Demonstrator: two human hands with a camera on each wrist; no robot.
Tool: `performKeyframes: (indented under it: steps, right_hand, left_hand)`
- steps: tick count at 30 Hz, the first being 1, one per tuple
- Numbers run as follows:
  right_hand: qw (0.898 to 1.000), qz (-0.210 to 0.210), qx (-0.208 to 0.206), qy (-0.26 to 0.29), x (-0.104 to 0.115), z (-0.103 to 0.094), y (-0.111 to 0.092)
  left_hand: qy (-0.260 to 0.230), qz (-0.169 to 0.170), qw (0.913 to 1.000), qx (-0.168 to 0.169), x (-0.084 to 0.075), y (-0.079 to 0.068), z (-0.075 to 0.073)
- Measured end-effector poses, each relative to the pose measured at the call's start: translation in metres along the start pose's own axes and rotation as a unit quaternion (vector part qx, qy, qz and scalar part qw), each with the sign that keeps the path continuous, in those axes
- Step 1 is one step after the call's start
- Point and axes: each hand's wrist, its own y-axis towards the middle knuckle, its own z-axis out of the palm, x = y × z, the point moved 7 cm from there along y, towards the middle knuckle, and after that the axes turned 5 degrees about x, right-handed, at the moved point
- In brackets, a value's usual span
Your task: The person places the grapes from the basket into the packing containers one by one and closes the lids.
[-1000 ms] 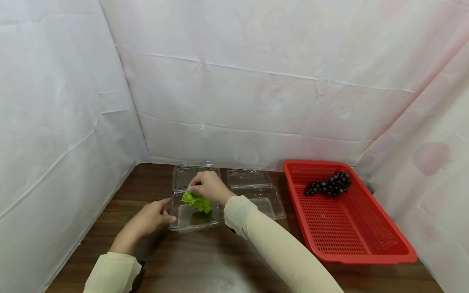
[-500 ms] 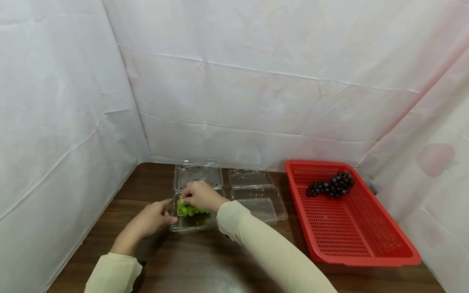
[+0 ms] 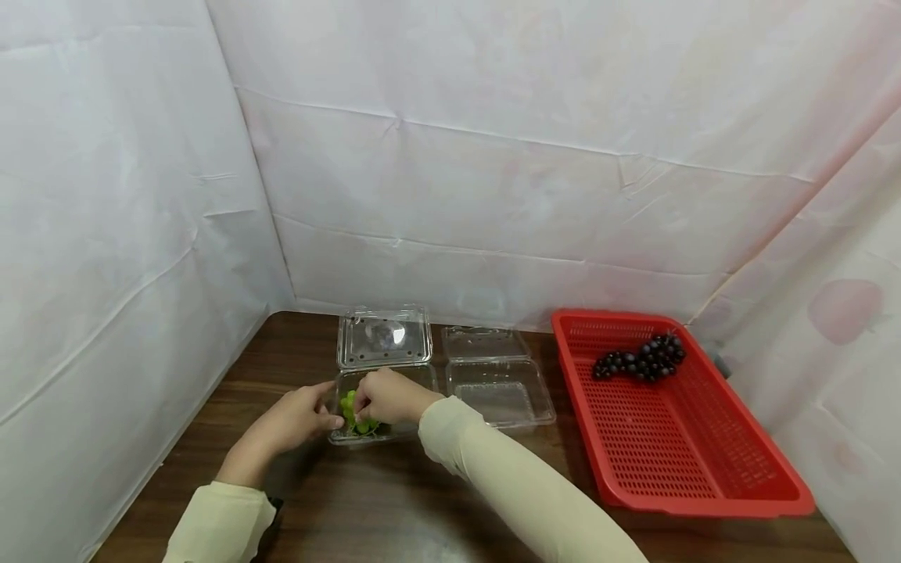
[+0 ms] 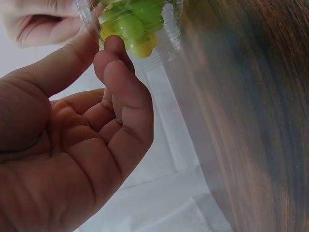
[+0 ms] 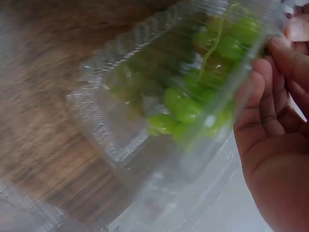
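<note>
A small bunch of green grapes (image 3: 364, 424) lies in the base of the left clear plastic clamshell container (image 3: 418, 380), whose lid (image 3: 384, 338) is folded back. With curled fingers, my right hand (image 3: 389, 397) reaches in over the rim and holds the grapes at the upper side; its fingertips are partly hidden behind the plastic in the right wrist view. My left hand (image 3: 290, 421) pinches the container's left edge between thumb and fingers, close beside the grapes (image 4: 133, 26) in the left wrist view.
Another open clear container (image 3: 500, 391) stands just to the right. Farther right, a red plastic basket (image 3: 655, 461) holds a bunch of dark grapes (image 3: 642, 362). White curtains (image 3: 450, 195) enclose the wooden table (image 3: 366, 508) at the back and sides.
My right hand has lowered the green grapes from above the container into its base and shifted them toward the front left. The left hand has stayed at the container's edge.
</note>
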Motion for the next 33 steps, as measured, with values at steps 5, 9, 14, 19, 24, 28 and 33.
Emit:
performKeyframes:
  steps: [5, 9, 14, 19, 24, 28, 33]
  right_hand:
    - [1.000, -0.008, 0.018, -0.015, 0.004, 0.003, -0.002]
    - [0.999, -0.022, 0.030, -0.028, 0.009, 0.005, -0.003]
    - [0.997, -0.005, -0.008, 0.073, -0.001, -0.003, -0.008]
    - [0.958, 0.157, -0.186, 0.154, -0.043, -0.031, -0.028]
    - [0.900, 0.296, -0.237, 0.217, -0.080, -0.038, -0.051]
    - [0.871, 0.313, -0.226, 0.305, -0.094, -0.033, -0.055]
    - [0.853, 0.322, -0.213, 0.351, -0.099, -0.029, -0.055]
  left_hand:
    - [0.004, 0.010, 0.9999, -0.003, -0.002, -0.002, -0.004]
    - [0.001, 0.018, 0.9998, -0.002, -0.002, -0.003, -0.011]
    - [0.006, 0.011, 0.9995, -0.028, 0.002, 0.007, -0.027]
    - [0.016, 0.005, 0.9972, -0.073, 0.002, 0.035, -0.046]
    - [-0.053, 0.004, 0.9975, -0.047, 0.005, 0.064, -0.046]
    - [-0.091, 0.011, 0.9952, -0.034, 0.006, 0.072, -0.039]
    - [-0.101, 0.016, 0.9931, -0.059, 0.006, 0.077, -0.038]
